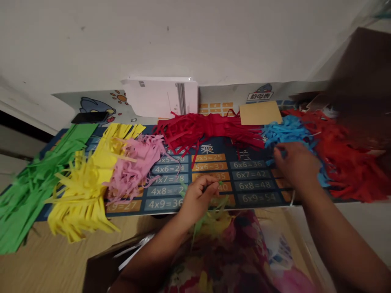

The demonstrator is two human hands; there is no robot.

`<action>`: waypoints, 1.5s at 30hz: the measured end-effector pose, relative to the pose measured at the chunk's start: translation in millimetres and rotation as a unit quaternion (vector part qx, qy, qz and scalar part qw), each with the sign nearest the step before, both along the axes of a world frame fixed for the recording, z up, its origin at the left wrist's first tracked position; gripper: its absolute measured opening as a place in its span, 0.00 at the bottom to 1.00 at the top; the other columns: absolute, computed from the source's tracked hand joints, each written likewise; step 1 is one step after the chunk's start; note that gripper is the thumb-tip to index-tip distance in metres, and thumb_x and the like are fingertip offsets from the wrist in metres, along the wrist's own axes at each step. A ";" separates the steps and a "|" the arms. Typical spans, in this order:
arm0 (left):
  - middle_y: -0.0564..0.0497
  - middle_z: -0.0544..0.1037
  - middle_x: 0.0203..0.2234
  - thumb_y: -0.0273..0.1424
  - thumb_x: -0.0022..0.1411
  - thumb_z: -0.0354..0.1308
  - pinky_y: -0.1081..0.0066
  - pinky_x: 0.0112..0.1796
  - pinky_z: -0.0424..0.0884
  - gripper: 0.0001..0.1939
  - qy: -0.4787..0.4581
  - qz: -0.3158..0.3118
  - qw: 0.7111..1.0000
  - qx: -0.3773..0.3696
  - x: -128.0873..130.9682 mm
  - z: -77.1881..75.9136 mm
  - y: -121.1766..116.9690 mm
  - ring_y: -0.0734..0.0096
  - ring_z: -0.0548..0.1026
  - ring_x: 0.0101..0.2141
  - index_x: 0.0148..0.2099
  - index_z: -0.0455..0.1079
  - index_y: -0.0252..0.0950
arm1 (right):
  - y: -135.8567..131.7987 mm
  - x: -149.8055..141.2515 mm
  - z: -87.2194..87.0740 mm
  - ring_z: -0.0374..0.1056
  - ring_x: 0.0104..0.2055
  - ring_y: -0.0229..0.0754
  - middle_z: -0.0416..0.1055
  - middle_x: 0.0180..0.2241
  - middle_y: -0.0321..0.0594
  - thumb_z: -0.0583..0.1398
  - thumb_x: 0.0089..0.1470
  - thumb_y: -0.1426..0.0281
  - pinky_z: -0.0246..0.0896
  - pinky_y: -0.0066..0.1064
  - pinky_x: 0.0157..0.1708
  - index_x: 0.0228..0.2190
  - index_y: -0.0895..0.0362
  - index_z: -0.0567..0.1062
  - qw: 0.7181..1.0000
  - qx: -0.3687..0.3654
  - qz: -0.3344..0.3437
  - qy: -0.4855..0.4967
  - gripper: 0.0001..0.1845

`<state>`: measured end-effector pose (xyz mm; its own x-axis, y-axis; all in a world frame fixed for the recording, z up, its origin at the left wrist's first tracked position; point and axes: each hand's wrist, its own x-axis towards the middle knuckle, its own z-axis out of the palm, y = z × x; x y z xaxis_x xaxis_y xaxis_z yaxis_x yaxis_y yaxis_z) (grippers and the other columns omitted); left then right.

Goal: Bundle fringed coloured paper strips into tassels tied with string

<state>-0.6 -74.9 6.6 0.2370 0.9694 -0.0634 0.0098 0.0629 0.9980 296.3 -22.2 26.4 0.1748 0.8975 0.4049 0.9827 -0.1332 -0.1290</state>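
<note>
My left hand (200,199) is closed in a pinch near the table's front edge, holding thin light green paper strips (210,221) that hang over my lap. To the right, my right hand (297,165) reaches across the table with its fingers curled on blue fringed paper (285,132), its fingertips partly hidden. A bunch of red fringed paper (210,126) lies further back, between the two hands. Orange-red fringed paper (348,158) spreads just right of the blue bunch. Left of my left hand lie pink shredded paper (134,167), yellow fringed paper (82,191) and green fringed paper (45,179).
A times-table mat (168,179) covers the narrow table. Against the wall stand a white box with a barcode (161,97) and a yellow card (260,113). A dark phone (90,117) rests at the back left. An open cardboard box (100,264) sits below the table's front edge.
</note>
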 end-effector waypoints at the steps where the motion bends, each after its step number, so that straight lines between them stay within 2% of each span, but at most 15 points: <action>1: 0.54 0.74 0.24 0.35 0.67 0.55 0.75 0.27 0.63 0.09 0.019 0.003 1.000 0.025 2.4 1.0 1.1 0.77 0.66 0.22 0.37 0.72 0.35 | -11.1 -14.2 -3.6 0.71 0.34 0.46 0.77 0.37 0.50 0.58 0.59 0.66 0.52 0.34 0.29 0.38 0.59 0.81 0.998 0.008 0.046 0.036 0.13; 4: 0.50 0.79 0.30 0.31 0.66 0.56 0.72 0.36 0.70 0.07 0.083 0.013 0.986 0.141 9.8 3.6 4.4 0.71 0.75 0.31 0.36 0.74 0.36 | -44.0 -62.0 -14.7 0.71 0.32 0.42 0.77 0.33 0.42 0.58 0.59 0.67 0.60 0.32 0.33 0.35 0.55 0.79 0.959 -0.030 0.238 0.152 0.09; 5: 0.49 0.80 0.31 0.30 0.65 0.57 0.70 0.38 0.70 0.06 0.099 0.014 0.979 0.180 12.0 3.6 5.1 0.69 0.76 0.35 0.37 0.75 0.36 | -53.1 -76.4 -17.5 0.72 0.33 0.42 0.76 0.33 0.41 0.57 0.59 0.68 0.61 0.31 0.33 0.35 0.55 0.78 0.944 -0.043 0.274 0.179 0.09; 7: 0.48 0.81 0.33 0.28 0.65 0.58 0.69 0.40 0.71 0.06 0.124 0.010 0.965 0.231 15.1 2.0 5.5 0.67 0.77 0.37 0.37 0.77 0.36 | -66.2 -98.0 -21.2 0.72 0.34 0.42 0.76 0.33 0.40 0.57 0.59 0.70 0.62 0.31 0.33 0.35 0.55 0.77 0.926 -0.050 0.302 0.221 0.08; 10: 0.48 0.81 0.33 0.28 0.66 0.58 0.69 0.40 0.72 0.06 0.154 0.007 0.955 0.252 14.9 -2.5 3.1 0.67 0.77 0.36 0.38 0.77 0.36 | -74.4 -111.1 -22.9 0.72 0.34 0.42 0.76 0.33 0.41 0.57 0.58 0.70 0.64 0.31 0.33 0.35 0.55 0.77 0.915 -0.033 0.299 0.270 0.07; 17: 0.48 0.81 0.33 0.29 0.67 0.59 0.69 0.38 0.73 0.06 0.182 -0.011 0.944 0.275 4.3 -1.9 -0.8 0.67 0.77 0.36 0.40 0.78 0.37 | -83.5 -112.2 -28.3 0.71 0.35 0.42 0.75 0.35 0.40 0.57 0.63 0.66 0.65 0.31 0.35 0.37 0.53 0.75 0.890 -0.037 0.281 0.357 0.07; 25: 0.46 0.81 0.33 0.31 0.70 0.55 0.69 0.37 0.74 0.10 0.249 -0.069 0.904 0.341 -4.3 1.7 0.4 0.67 0.78 0.35 0.42 0.78 0.37 | -88.5 -109.3 -32.6 0.72 0.38 0.43 0.75 0.35 0.40 0.54 0.65 0.65 0.65 0.33 0.39 0.38 0.53 0.76 0.890 -0.046 0.282 0.355 0.10; 27: 0.47 0.82 0.33 0.32 0.69 0.56 0.70 0.37 0.75 0.09 0.245 -0.079 0.902 0.347 -5.4 2.0 0.7 0.67 0.79 0.34 0.43 0.78 0.37 | -88.6 -108.3 -31.2 0.72 0.37 0.43 0.76 0.35 0.41 0.55 0.64 0.66 0.66 0.33 0.38 0.37 0.53 0.77 0.890 -0.042 0.288 0.350 0.10; 29: 0.47 0.84 0.34 0.33 0.68 0.59 0.70 0.39 0.75 0.08 0.222 -0.076 0.913 0.334 -6.1 3.5 1.0 0.67 0.81 0.35 0.43 0.79 0.37 | -88.5 -107.8 -28.6 0.73 0.37 0.43 0.77 0.34 0.41 0.57 0.63 0.65 0.67 0.33 0.38 0.37 0.53 0.78 0.881 -0.048 0.289 0.372 0.10; 32: 0.49 0.85 0.34 0.34 0.64 0.64 0.71 0.40 0.76 0.07 0.181 -0.089 0.943 0.266 -6.7 7.4 1.2 0.67 0.82 0.35 0.41 0.80 0.38 | -88.0 -107.5 -25.6 0.73 0.34 0.42 0.78 0.34 0.40 0.60 0.61 0.63 0.69 0.32 0.34 0.37 0.52 0.81 0.836 -0.097 0.274 0.465 0.10; 35: 0.49 0.85 0.34 0.36 0.61 0.67 0.71 0.39 0.77 0.08 0.156 -0.113 0.960 0.203 -7.5 9.9 1.1 0.66 0.83 0.35 0.41 0.81 0.39 | -88.4 -107.6 -27.6 0.70 0.25 0.39 0.78 0.29 0.38 0.65 0.55 0.58 0.67 0.30 0.25 0.35 0.53 0.82 0.756 -0.175 0.214 0.593 0.12; 37: 0.48 0.85 0.35 0.37 0.61 0.67 0.70 0.39 0.78 0.09 0.152 -0.109 0.962 0.199 -7.7 9.7 1.2 0.65 0.83 0.35 0.42 0.81 0.39 | -89.2 -107.7 -30.5 0.68 0.22 0.38 0.75 0.23 0.37 0.69 0.49 0.56 0.64 0.28 0.21 0.31 0.54 0.82 0.711 -0.194 0.160 0.656 0.15; 38: 0.48 0.85 0.35 0.37 0.61 0.67 0.70 0.39 0.78 0.10 0.155 -0.108 0.960 0.207 -7.7 9.3 1.5 0.65 0.83 0.35 0.42 0.81 0.39 | -89.6 -107.8 -31.4 0.67 0.21 0.38 0.74 0.21 0.36 0.70 0.46 0.56 0.64 0.27 0.20 0.29 0.55 0.81 0.701 -0.192 0.143 0.672 0.15; 40: 0.47 0.85 0.34 0.39 0.60 0.67 0.70 0.39 0.77 0.11 0.157 -0.112 0.951 0.243 -7.2 8.6 2.4 0.65 0.83 0.35 0.42 0.81 0.39 | -90.1 -107.9 -31.1 0.68 0.22 0.38 0.74 0.22 0.37 0.71 0.45 0.57 0.64 0.27 0.20 0.26 0.55 0.81 0.702 -0.170 0.145 0.676 0.14; 45: 0.47 0.84 0.31 0.38 0.62 0.65 0.72 0.36 0.77 0.10 0.141 -0.111 0.928 0.328 -5.4 10.6 4.3 0.68 0.82 0.33 0.39 0.81 0.37 | -89.4 -106.6 -23.5 0.71 0.26 0.39 0.77 0.26 0.38 0.70 0.48 0.64 0.67 0.27 0.23 0.25 0.52 0.82 0.751 -0.093 0.219 0.615 0.06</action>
